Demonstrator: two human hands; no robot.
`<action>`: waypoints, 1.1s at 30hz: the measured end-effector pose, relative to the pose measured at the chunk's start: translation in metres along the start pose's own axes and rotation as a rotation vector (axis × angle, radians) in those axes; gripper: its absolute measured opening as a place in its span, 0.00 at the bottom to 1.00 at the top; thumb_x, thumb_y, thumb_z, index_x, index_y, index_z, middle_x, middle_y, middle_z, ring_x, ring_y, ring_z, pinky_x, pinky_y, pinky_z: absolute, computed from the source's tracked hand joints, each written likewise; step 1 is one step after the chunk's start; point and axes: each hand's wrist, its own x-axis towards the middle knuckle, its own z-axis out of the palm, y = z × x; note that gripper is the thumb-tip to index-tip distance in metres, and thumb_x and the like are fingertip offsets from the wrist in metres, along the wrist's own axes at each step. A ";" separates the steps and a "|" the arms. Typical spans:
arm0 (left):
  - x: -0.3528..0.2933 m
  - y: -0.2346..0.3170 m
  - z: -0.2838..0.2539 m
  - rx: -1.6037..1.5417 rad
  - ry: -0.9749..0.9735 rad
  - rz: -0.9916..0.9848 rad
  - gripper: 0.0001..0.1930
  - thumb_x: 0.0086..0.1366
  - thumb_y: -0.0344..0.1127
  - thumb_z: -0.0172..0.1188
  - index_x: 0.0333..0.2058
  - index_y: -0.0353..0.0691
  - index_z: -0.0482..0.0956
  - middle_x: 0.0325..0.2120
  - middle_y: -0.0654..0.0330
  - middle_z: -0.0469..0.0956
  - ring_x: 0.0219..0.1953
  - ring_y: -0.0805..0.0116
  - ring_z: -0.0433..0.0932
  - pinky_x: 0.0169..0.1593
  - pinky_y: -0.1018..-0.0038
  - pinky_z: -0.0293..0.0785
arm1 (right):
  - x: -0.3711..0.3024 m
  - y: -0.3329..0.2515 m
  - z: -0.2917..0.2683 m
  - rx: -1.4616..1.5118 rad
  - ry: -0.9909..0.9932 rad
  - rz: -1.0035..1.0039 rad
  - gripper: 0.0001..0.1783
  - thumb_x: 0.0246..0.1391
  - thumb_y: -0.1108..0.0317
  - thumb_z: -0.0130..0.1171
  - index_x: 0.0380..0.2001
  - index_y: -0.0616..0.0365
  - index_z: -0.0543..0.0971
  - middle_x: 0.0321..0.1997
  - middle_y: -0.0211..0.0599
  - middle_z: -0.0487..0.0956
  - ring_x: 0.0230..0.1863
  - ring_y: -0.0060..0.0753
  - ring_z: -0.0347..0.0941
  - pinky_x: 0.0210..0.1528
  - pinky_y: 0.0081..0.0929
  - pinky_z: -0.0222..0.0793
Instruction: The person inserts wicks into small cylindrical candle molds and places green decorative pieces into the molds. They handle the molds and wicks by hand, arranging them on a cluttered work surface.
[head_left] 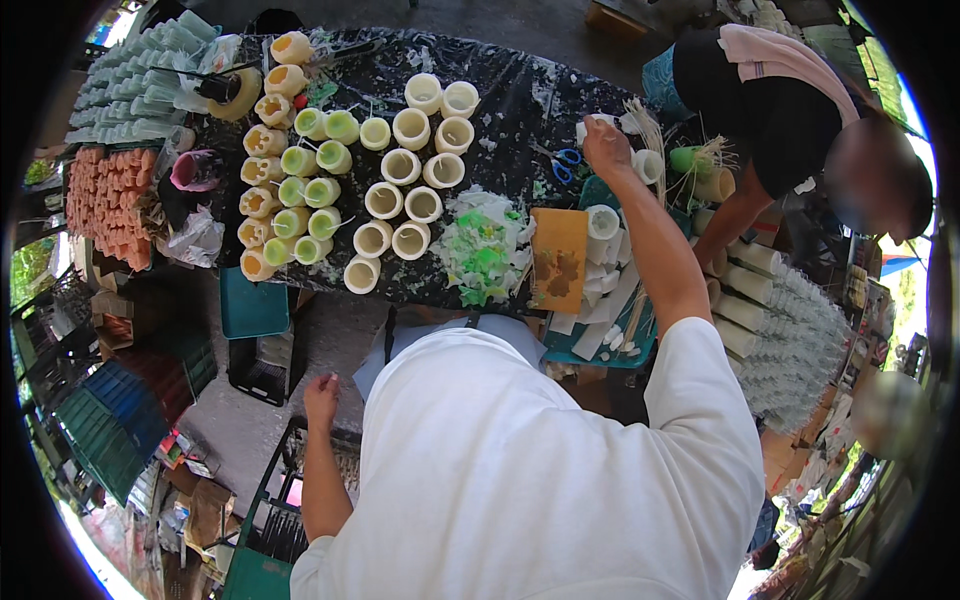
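Observation:
My right hand reaches over the far right of the table, its fingers closed on a small white piece that they partly hide. Blue-handled scissors lie just left of that wrist, and a whitish candle cup stands to its right. Down at my left side, off the table, hangs my left hand with curled fingers; what is in them, if anything, is too small to make out. Several cream candle cups with wicks stand mid-table. Left of these are green-filled candles and scalloped yellowish ones.
Green and white wax scraps lie beside an orange-brown block. A teal tray holds white strips. Another person leans in at the right, near stacked clear glasses. Crates stand on the floor at left.

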 end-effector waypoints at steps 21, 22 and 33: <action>-0.076 -0.057 0.025 0.207 -0.034 0.091 0.21 0.65 0.43 0.68 0.47 0.28 0.84 0.33 0.50 0.86 0.30 0.64 0.83 0.34 0.68 0.79 | -0.211 -0.037 -0.052 0.378 -0.221 0.241 0.23 0.54 0.55 0.67 0.50 0.55 0.84 0.45 0.48 0.86 0.48 0.51 0.83 0.51 0.43 0.78; -0.073 -0.061 0.025 0.235 -0.045 0.153 0.22 0.65 0.43 0.68 0.47 0.28 0.84 0.34 0.50 0.87 0.30 0.64 0.84 0.35 0.68 0.79 | -0.233 -0.043 -0.033 0.352 -0.198 0.238 0.26 0.53 0.55 0.68 0.52 0.58 0.82 0.41 0.48 0.86 0.47 0.49 0.83 0.53 0.41 0.76; -0.074 -0.015 0.015 0.199 -0.036 0.040 0.18 0.65 0.41 0.69 0.44 0.31 0.85 0.29 0.57 0.85 0.29 0.70 0.82 0.32 0.72 0.77 | -0.273 -0.080 0.003 0.611 -0.153 0.446 0.34 0.47 0.62 0.71 0.58 0.61 0.73 0.46 0.52 0.83 0.49 0.56 0.79 0.55 0.48 0.73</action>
